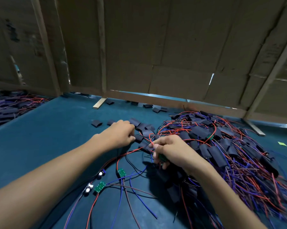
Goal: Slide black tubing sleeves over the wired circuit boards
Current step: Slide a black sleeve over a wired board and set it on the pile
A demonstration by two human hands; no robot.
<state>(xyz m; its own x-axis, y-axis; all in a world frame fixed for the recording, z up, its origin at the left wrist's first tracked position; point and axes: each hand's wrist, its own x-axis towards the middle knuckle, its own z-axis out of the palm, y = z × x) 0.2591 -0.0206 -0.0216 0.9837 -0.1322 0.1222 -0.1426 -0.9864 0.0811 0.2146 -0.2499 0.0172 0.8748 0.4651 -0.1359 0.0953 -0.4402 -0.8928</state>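
My left hand [119, 133] reaches into a cluster of loose black tubing sleeves [143, 128] and pinches one sleeve [139, 138] at its fingertips. My right hand [170, 151] grips a small green circuit board [161, 157] with red and blue wires trailing from it. Two more bare green boards [121, 172] [99, 187] with wires lie on the blue table [48, 129] below my hands.
A big heap of sleeved boards and tangled red and blue wires [230, 154] fills the right side. Cardboard walls [156, 47] close off the back. Several spare sleeves [96, 123] lie near the wall. Another wire pile [9, 106] sits far left.
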